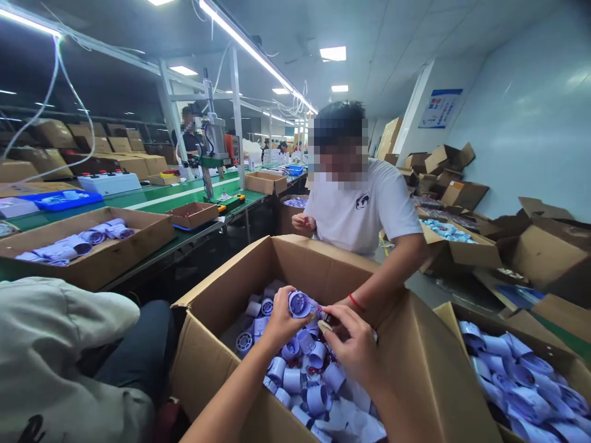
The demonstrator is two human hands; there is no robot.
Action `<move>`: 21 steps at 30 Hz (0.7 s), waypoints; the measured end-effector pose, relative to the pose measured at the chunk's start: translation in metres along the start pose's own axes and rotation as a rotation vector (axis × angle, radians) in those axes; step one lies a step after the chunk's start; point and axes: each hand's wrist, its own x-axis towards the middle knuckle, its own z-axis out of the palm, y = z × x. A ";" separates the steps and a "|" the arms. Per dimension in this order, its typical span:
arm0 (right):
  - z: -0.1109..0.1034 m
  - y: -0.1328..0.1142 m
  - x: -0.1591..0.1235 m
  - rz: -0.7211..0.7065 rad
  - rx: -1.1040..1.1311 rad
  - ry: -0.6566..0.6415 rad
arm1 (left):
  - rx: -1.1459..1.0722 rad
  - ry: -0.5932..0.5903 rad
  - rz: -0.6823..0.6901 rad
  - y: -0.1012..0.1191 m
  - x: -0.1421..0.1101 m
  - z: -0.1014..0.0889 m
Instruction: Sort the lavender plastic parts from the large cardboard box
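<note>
We record: cool white light from ceiling panels (333,53) and a tube lamp (252,50); dim far left; faint glare on the wall (530,117); mild softness; stretched edges.

Factory with green workbench (180,197), cartons (53,135)

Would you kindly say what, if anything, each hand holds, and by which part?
The left hand holds a lavender cylinder by its outer wall; whether the right hand holds anything is unclear.

Co-worker's forearm (381,284) partly hidden behind the right hand (354,344), grey garment (55,351) cut off at left.
</note>
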 end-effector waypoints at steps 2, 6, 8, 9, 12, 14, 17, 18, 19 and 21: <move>0.003 -0.001 -0.001 -0.016 -0.019 -0.006 | 0.021 -0.005 0.009 0.002 -0.001 -0.001; 0.004 -0.002 -0.001 -0.059 -0.081 -0.005 | 0.058 -0.006 0.014 0.002 0.000 -0.002; 0.005 0.000 -0.001 -0.074 -0.111 -0.021 | 0.065 -0.004 0.017 0.001 0.000 -0.001; 0.006 0.002 -0.001 -0.081 -0.122 -0.028 | 0.069 -0.004 0.021 0.000 0.000 -0.001; 0.009 0.006 -0.002 -0.096 -0.147 -0.052 | 0.092 -0.006 0.039 -0.001 0.000 0.000; 0.012 0.008 -0.004 -0.093 -0.154 -0.081 | 0.121 0.002 0.056 -0.002 0.000 0.000; 0.015 0.007 -0.006 -0.057 -0.143 -0.155 | 0.178 0.014 0.108 -0.002 0.000 0.000; 0.016 0.006 -0.006 -0.039 -0.137 -0.174 | 0.196 0.017 0.139 -0.002 -0.001 0.000; 0.016 0.006 -0.006 -0.019 -0.128 -0.184 | 0.213 0.021 0.178 -0.003 -0.001 0.000; 0.017 0.005 -0.006 0.016 -0.107 -0.179 | 0.238 0.017 0.268 -0.003 -0.003 0.001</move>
